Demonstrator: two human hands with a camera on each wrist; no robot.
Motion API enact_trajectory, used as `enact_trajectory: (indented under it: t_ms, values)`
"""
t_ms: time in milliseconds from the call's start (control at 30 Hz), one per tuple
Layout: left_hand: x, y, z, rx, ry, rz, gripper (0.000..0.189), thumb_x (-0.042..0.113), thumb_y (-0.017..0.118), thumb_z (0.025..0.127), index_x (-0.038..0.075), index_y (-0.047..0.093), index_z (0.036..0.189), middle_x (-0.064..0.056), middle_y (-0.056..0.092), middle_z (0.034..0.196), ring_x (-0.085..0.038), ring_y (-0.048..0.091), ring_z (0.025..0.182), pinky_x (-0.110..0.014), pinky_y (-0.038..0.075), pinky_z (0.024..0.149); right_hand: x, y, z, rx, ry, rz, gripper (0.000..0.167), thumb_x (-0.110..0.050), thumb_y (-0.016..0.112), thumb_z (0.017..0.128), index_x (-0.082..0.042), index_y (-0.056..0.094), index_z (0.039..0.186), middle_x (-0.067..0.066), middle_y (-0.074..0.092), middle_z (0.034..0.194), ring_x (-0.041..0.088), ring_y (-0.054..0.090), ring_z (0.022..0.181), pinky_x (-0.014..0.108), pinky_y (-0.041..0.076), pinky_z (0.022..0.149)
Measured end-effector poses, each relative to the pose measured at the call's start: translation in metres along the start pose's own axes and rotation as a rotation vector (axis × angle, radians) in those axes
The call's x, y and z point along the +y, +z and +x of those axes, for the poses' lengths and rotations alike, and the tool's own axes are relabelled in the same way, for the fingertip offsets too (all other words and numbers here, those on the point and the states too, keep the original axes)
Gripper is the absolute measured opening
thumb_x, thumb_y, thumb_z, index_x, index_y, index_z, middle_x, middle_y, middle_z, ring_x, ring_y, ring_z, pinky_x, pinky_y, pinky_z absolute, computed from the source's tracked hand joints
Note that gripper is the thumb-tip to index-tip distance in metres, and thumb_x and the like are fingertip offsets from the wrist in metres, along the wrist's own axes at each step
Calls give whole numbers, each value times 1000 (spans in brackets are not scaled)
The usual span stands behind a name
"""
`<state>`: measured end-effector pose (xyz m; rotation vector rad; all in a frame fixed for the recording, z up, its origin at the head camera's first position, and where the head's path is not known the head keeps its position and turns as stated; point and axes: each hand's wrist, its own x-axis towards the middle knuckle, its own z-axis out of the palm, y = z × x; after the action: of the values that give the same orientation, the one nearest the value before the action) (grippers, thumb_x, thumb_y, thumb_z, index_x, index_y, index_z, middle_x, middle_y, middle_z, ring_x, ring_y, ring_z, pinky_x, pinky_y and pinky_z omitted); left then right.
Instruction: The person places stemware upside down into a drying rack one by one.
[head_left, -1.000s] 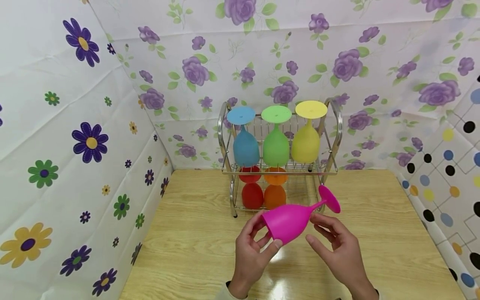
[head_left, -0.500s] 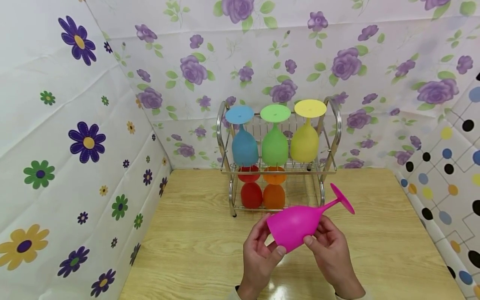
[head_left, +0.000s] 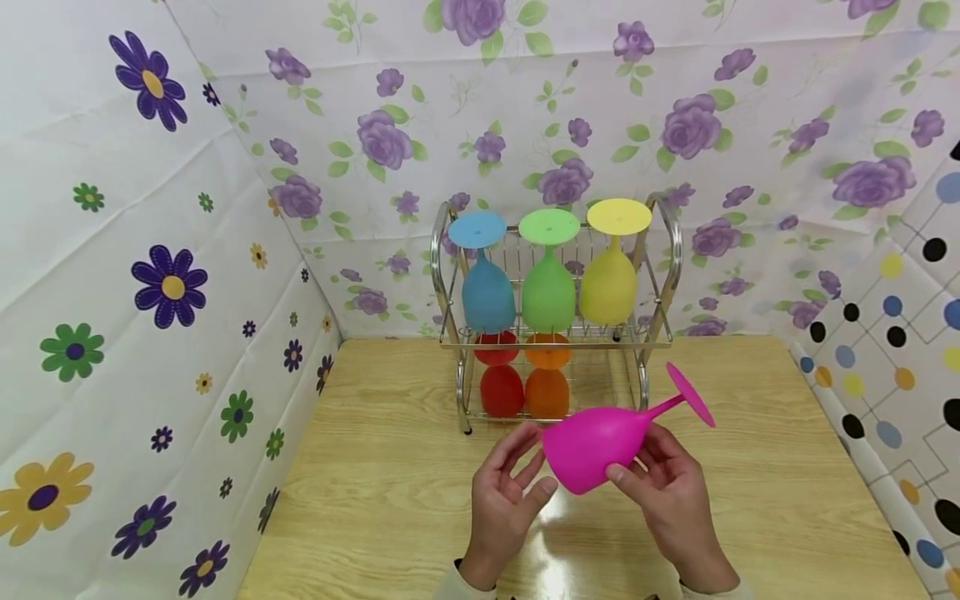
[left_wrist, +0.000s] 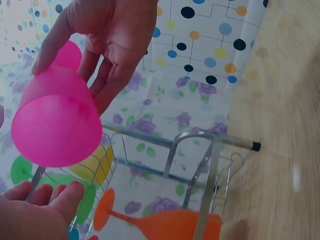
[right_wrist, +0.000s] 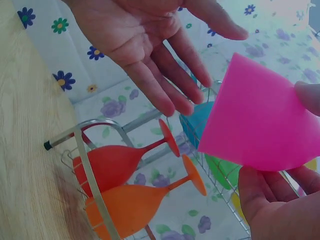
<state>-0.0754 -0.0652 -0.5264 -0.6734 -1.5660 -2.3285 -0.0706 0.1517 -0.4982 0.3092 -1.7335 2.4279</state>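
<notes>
A pink wine goblet (head_left: 596, 447) lies tilted in the air in front of the rack, its mouth toward the left and its round foot up to the right. My right hand (head_left: 671, 492) grips the bowl near the stem, thumb on the near side and fingers behind. Just left of the rim, my left hand (head_left: 506, 500) has its fingers spread and relaxed. The right wrist view shows a gap between the left fingers (right_wrist: 172, 75) and the goblet's rim. From the left wrist view I look toward the pink bowl's mouth (left_wrist: 57, 132).
A two-tier chrome wire rack (head_left: 671, 275) stands behind on the wooden table (head_left: 390, 467). Its upper tier holds upside-down blue (head_left: 487, 292), green (head_left: 549, 292) and yellow (head_left: 609, 287) goblets. Below are red (head_left: 502, 390) and orange (head_left: 547, 392) ones. Patterned cloth hangs around the table.
The right hand came in and took hold of the pink goblet's bowl, which shifted right. The left hand, pinching the rim before, has let go and drawn slightly left.
</notes>
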Motion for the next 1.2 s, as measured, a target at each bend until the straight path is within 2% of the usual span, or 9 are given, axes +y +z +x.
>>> enact_trajectory:
  t_ms: [100, 233, 367, 467, 633, 800, 900, 1033, 1200]
  values:
    - [-2, -9, 1, 42, -19, 58, 60, -11, 71, 93, -16, 47, 147, -30, 55, 146, -27, 58, 139, -40, 54, 110, 1, -3, 2, 5, 1, -38, 62, 24, 67, 88, 7, 52, 146, 3, 66, 134, 14, 70, 120, 33, 60, 101]
    - [-3, -21, 4, 103, -51, 175, 57, -8, 72, 94, -7, 53, 148, -16, 59, 147, -22, 59, 138, -36, 55, 110, 1, -6, 5, 22, -13, -116, 63, 23, 72, 86, 9, 54, 144, 3, 68, 132, 13, 71, 118, 28, 60, 102]
    - [-1, -33, 9, 170, -82, 290, 55, -3, 74, 95, 1, 58, 148, -15, 60, 149, -32, 57, 138, -34, 57, 109, 1, -10, 9, 57, -19, -222, 63, 19, 76, 85, 7, 57, 143, 5, 68, 133, 15, 70, 117, 23, 60, 99]
    - [0, -43, 13, 223, -113, 369, 54, 2, 77, 95, 6, 61, 147, -12, 62, 148, -35, 57, 138, -37, 57, 109, 4, -13, 12, 80, -12, -285, 65, 17, 78, 84, 4, 58, 144, 4, 66, 136, 15, 68, 119, 21, 60, 98]
    - [-4, -63, 18, 279, -145, 489, 50, 14, 78, 97, 12, 64, 145, -6, 64, 145, -33, 59, 135, -42, 56, 109, 12, -21, 19, 88, -2, -397, 69, 11, 82, 85, 0, 57, 148, -3, 64, 138, 8, 67, 121, 17, 58, 98]
    - [-13, -80, 24, 310, -181, 569, 46, 24, 77, 99, 20, 65, 144, -3, 64, 144, -27, 60, 136, -39, 57, 109, 24, -31, 25, 66, 13, -491, 72, 0, 85, 87, -9, 56, 152, -3, 61, 141, 4, 63, 125, 14, 56, 99]
    - [-20, -89, 29, 335, -193, 601, 44, 23, 76, 100, 20, 66, 143, -6, 64, 144, -26, 60, 137, -38, 58, 108, 32, -36, 30, 56, 26, -512, 71, -5, 86, 89, -12, 55, 152, 3, 60, 143, 3, 61, 127, 13, 55, 100]
    - [-31, -98, 34, 368, -200, 645, 42, 14, 75, 100, 10, 67, 142, -14, 65, 143, -28, 60, 137, -48, 57, 109, 41, -41, 34, 62, 42, -535, 71, -10, 87, 89, -10, 55, 152, 9, 59, 146, 0, 59, 127, 12, 54, 100]
    - [-42, -106, 40, 410, -195, 729, 41, 12, 75, 100, 7, 68, 140, -10, 67, 140, -31, 62, 135, -54, 57, 108, 50, -44, 38, 80, 47, -598, 71, -16, 89, 88, -11, 57, 151, 8, 60, 146, -4, 57, 125, 8, 53, 97]
